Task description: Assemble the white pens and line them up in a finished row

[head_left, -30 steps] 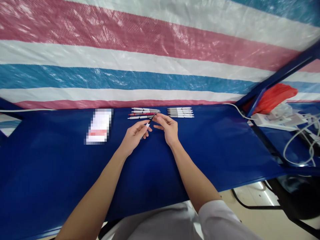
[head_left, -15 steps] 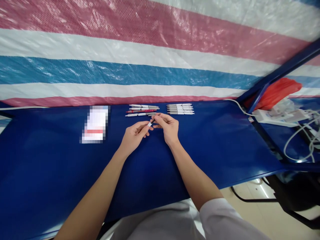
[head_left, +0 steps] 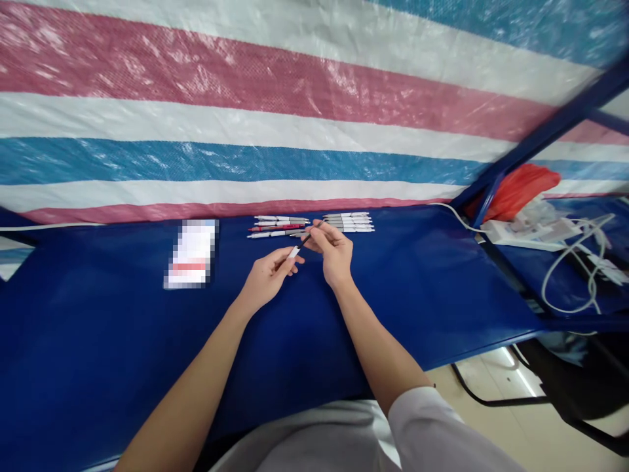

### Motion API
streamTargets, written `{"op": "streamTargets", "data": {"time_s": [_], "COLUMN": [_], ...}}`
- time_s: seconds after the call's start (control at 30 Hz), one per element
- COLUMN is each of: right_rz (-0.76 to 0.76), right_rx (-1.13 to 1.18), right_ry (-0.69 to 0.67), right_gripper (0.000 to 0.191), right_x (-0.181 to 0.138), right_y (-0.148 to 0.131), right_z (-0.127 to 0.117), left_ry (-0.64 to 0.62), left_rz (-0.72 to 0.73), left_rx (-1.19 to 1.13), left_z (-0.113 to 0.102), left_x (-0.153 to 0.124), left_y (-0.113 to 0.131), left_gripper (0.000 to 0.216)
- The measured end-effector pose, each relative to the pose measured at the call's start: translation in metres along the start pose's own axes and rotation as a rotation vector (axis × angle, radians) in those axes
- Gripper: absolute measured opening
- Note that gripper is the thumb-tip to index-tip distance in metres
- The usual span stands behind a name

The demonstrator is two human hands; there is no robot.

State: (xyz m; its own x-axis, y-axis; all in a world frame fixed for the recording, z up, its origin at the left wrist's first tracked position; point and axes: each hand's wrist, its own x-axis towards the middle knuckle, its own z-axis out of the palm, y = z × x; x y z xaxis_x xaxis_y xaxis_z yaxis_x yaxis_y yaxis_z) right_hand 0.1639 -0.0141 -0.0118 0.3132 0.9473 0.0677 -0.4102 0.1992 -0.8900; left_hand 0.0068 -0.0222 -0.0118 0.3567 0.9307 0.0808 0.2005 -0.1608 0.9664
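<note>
My left hand point(head_left: 268, 272) pinches the white barrel point(head_left: 294, 252) of a pen, which slants up to the right. A thin black pen refill point(head_left: 305, 240) runs from the barrel's upper end to the fingers of my right hand point(head_left: 337, 257), closed on it. How deep the refill sits in the barrel cannot be seen. Just behind my hands lie two groups of pens. The left group has white pens point(head_left: 280, 219) and a red pen point(head_left: 265, 228); the right group is a row of several white and grey pens point(head_left: 358, 223), partly covered by my right hand.
A blurred white and red packet or card point(head_left: 191, 252) lies left on the blue tabletop point(head_left: 122, 341). Striped sheeting point(head_left: 246, 151) hangs behind. To the right are a blue metal frame point(head_left: 531, 144), a red plastic bag point(head_left: 521, 190), a power strip point(head_left: 521, 236) and looped white cables point(head_left: 545, 282).
My hands have drawn slightly apart, and a longer stretch of the black refill shows between them. The camera view has tilted up and shifted to the right.
</note>
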Motion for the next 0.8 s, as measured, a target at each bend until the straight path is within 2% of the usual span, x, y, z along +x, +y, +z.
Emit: {"op": "streamTargets", "data": {"time_s": [0.13,0.27,0.33,0.53,0.8], "right_rz": [-0.045,-0.031,0.009,0.079,0.105], "right_rx": [0.127,0.127,0.111,-0.008,-0.067], "right_ry": [0.129,0.195,0.162,0.010,-0.032], "right_gripper": [0.029,0.035,0.036,0.041,0.038], "right_x": [0.009,0.015,0.017,0.023,0.024], "right_y": [-0.009,-0.012,-0.011,0.002,0.010], "right_z": [-0.007,-0.012,-0.012,-0.010,-0.024], "left_ry": [-0.011,0.076,0.140,0.282,0.234], "left_rz": [-0.037,-0.106,-0.138,-0.165,-0.149], "left_rx": [-0.112,-0.509,-0.622,-0.764,-0.758], "left_z": [0.000,-0.004,-0.008,-0.015,-0.008], "left_x": [0.000,0.005,0.011,0.032,0.035], "left_y": [-0.001,-0.006,-0.006,0.000,-0.019], "left_gripper": [0.041,0.038,0.035,0.023,0.029]}}
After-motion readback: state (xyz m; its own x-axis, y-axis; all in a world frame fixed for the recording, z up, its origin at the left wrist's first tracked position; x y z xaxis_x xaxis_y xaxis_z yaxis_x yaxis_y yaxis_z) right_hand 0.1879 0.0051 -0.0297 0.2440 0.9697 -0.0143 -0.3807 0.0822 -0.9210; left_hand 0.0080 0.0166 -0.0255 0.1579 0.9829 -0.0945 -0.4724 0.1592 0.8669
